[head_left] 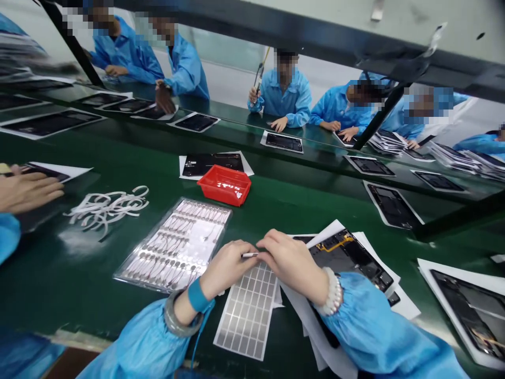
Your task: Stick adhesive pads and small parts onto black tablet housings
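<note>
Over the far end of the gridded sheet point(248, 316): I see a small white piece point(249, 255) held between both hands, the sheet itself lying on the green surface point(94, 300)
Left hand point(231, 266): grip pinched closed on the white piece
Right hand point(290, 266): grip closed at its other end, the contact partly hidden by fingers
White piece: I judge it light, thin and easily dropped; I would hold its ends, squeezing gently
Gridded sheet: probably flexible and slick; I would steady its pale margin
Clear tray point(203, 231): left of the sheet, carrying wired discs point(170, 263); their leads look delicate, so I would lift by the disc
Dark panel point(361, 263): beside the right wrist, likely stiff but fragile; edges only
</note>
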Tool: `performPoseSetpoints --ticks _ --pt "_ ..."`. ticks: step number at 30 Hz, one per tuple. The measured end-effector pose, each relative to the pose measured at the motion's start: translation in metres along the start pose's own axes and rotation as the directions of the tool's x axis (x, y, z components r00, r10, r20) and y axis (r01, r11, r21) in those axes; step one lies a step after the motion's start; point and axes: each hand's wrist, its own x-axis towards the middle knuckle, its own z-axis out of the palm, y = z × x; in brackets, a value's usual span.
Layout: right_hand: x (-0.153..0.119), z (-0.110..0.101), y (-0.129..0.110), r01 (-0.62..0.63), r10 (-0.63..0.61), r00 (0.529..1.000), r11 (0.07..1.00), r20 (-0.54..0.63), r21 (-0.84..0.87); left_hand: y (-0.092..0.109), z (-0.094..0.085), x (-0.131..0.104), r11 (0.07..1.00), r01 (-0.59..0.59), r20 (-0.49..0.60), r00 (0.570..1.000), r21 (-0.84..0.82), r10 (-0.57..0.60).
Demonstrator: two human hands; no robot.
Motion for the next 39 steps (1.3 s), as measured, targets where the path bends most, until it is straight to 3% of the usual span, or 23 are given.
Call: performPoseSetpoints --ticks 5,8,11,14,18,21,25,39 --pt "0.011 0.007 -0.008 0.179 -0.176 0.984 0.969 0.035 -0.173 -0.003 0.001 0.003 0.998 0.005 0.03 1.0 0.061 -0.007" --pt "-0.001 -0.006 -0.004 0.196 -0.202 0.977 0.977 -0.065 -0.079 -0.008 0.002 0.001 0.996 0.004 0.051 0.999 0.088 -0.008" --pt "-0.029 -0.029 0.023 0.002 0.056 0.979 0.959 -0.198 0.283 -0.007 0.002 -0.003 0.976 -0.068 -0.046 0.996 0.207 0.079" --pt "-0.07 -0.035 0.06 -0.25 0.345 0.933 0.825 -0.102 0.507 0.008 0.006 -0.004 0.886 -0.218 -0.173 0.935 0.409 0.31" --pt "-0.111 -0.008 0.079 -0.463 0.479 0.872 0.747 0.096 0.477 0.039 0.035 -0.001 0.732 -0.535 0.032 0.816 0.422 0.577" --pt "-0.119 0.012 0.071 -0.511 0.524 0.848 0.761 0.086 0.4 0.05 0.066 0.0 0.634 -0.653 0.199 0.745 0.414 0.637" --pt "-0.117 0.016 0.062 -0.543 0.554 0.83 0.771 0.07 0.334 0.046 0.084 0.0 0.621 -0.655 0.275 0.75 0.43 0.601" --pt "-0.113 0.015 0.061 -0.591 0.591 0.8 0.751 0.1 0.294 0.042 0.085 0.002 0.668 -0.634 0.231 0.769 0.388 0.596"
